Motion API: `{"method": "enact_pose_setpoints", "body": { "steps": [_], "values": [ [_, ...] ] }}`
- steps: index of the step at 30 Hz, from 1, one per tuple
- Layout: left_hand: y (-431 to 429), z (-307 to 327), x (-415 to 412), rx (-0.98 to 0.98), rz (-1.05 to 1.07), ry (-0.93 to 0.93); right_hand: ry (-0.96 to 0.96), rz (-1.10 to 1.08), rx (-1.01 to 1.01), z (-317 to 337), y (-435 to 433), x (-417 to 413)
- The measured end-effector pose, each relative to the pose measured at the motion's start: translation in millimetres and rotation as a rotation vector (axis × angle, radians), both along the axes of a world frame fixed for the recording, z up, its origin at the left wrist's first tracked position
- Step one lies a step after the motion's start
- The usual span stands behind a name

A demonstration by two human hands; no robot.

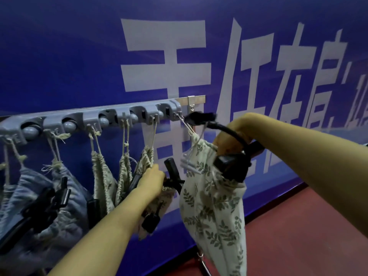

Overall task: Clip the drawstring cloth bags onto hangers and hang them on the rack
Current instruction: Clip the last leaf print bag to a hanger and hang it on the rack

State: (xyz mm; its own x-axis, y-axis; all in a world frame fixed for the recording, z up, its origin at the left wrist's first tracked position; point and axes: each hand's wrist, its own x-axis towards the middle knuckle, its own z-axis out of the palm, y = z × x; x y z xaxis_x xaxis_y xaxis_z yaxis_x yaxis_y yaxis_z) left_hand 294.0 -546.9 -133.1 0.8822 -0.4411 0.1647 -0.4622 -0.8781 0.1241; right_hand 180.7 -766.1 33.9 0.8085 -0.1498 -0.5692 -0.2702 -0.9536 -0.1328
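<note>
Left hand: your left hand (152,177) is bare. You see its back and knuckles; the fingertips are hidden.
Left forearm: your left forearm (111,226) is bare along its whole visible length, from the wrist to the lower frame edge. Its outline is smooth and slim and widens toward the elbow.
Right hand: your right hand (234,134) is bare. Only its back and the wrist area show; the rest is hidden.
Right forearm: your right forearm (308,154) is bare from the wrist to the right frame edge, and is smooth and evenly tapered.

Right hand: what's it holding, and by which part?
The right hand grips a black hanger by its curved neck, and the hanger's clip sits on the leaf-print bag.
</note>
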Motion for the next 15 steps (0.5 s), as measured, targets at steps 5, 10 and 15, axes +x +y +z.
{"method": "enact_pose_setpoints", "body": {
  "steps": [5,10,15],
  "values": [
    [7.8,15.7,-14.0,0.055,0.018,0.118,-0.452,-0.236,0.119,12.1,4.8,-19.8],
    [23.2,28.8,-16.2,-0.158,0.074,0.288,-0.145,-0.098,-0.089,9.0,31.6,-18.9],
    [40.8,31.2,-2.9,-0.156,0.252,-0.001,-0.124,-0.106,0.097,32.7,17.5,-24.4]
  ]
}}
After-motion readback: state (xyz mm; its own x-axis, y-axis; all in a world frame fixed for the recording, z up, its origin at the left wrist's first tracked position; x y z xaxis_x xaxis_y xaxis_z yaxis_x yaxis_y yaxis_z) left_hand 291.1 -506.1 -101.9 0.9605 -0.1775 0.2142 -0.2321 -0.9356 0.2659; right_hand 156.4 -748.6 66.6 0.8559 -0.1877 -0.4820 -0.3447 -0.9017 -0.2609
